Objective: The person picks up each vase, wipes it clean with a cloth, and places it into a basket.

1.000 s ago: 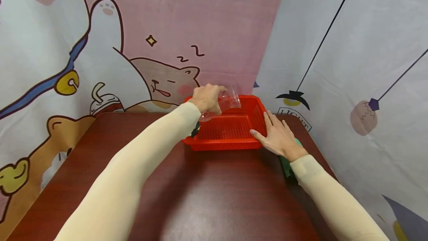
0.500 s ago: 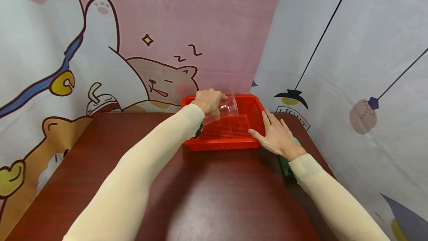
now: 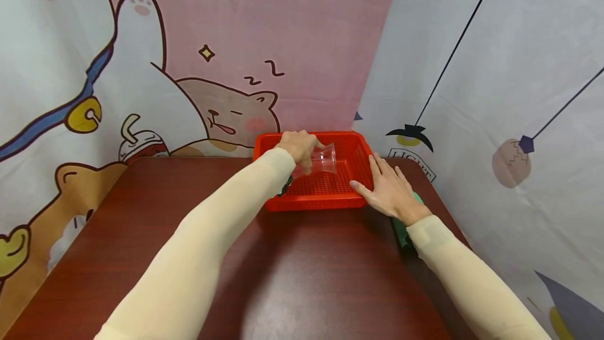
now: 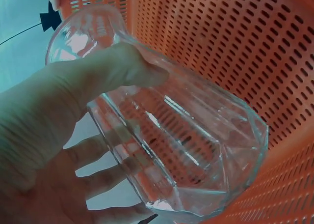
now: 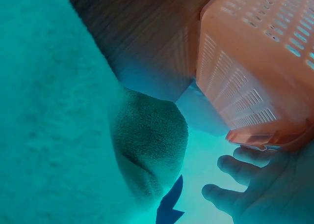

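Note:
My left hand grips a clear glass vase with a flared rim, inside the red plastic basket. The left wrist view shows the thumb over the vase's narrower neck and the fingers on its other side; the faceted body lies tilted near the slotted walls. Whether the vase touches the basket floor I cannot tell. On the basket's right rim rests my right hand, fingers extended and thumb spread toward the inside. The right wrist view has its fingers against the rim.
A folded green towel lies on the table's right side, partly under my right wrist. The dark red wooden table extends in front of the basket. Printed cloth hangs close behind and to the right.
My left hand has lowered the vase farther into the basket, moving slightly right. The right hand stays on the rim. The head view has shifted a little.

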{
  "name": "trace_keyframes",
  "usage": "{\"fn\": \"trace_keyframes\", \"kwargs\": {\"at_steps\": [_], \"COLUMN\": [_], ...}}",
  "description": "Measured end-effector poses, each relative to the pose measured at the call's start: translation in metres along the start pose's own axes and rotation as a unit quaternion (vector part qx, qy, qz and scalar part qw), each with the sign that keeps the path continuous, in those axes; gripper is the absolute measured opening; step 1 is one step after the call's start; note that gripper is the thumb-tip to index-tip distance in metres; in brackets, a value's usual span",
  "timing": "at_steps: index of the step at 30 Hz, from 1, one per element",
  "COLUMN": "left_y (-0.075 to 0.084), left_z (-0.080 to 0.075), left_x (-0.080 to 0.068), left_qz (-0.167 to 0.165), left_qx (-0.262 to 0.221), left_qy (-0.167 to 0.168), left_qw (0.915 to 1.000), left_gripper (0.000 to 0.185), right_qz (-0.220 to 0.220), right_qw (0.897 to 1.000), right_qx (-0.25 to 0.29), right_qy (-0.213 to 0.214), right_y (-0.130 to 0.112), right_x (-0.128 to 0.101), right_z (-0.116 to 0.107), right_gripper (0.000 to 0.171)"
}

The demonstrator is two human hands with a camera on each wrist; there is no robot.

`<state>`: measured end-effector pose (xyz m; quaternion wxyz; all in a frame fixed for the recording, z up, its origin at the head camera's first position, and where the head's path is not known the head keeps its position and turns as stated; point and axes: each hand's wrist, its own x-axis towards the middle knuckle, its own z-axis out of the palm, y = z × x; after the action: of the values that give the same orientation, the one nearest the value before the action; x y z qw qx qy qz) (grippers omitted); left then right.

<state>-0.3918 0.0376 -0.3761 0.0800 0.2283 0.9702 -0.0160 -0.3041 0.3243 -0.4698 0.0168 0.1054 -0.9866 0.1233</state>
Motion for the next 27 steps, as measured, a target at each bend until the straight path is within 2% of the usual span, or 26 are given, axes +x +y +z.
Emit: {"fn": "trace_keyframes", "kwargs": {"at_steps": [3, 8, 18, 27], "left_y": [0.002, 0.003, 0.005, 0.006], "left_z": [0.003, 0.011, 0.012, 0.012], "left_x": [-0.002, 0.002, 0.002, 0.003], "left_qz": [0.005, 0.005, 0.0, 0.009], "left_qx": [-0.003, -0.009, -0.015, -0.017], "left_qy": [-0.012, -0.028, -0.019, -0.017], "left_qw": [0.9999, 0.9995, 0.9997, 0.9997], "left_gripper": [0.095, 0.097, 0.094, 0.091], "right_qz": [0.003, 0.004, 0.004, 0.005], "right_qw": [1.0, 1.0, 1.0, 1.0], "right_qx": [0.001, -0.001, 0.001, -0.002], "right_qy": [-0.003, -0.002, -0.002, 0.0], "right_y": [0.0, -0.001, -0.004, -0.002], "right_x": [0.0, 0.001, 0.002, 0.001], "right_z": [0.001, 0.002, 0.002, 0.001], "right_gripper": [0.119, 0.119, 0.12, 0.12]}}
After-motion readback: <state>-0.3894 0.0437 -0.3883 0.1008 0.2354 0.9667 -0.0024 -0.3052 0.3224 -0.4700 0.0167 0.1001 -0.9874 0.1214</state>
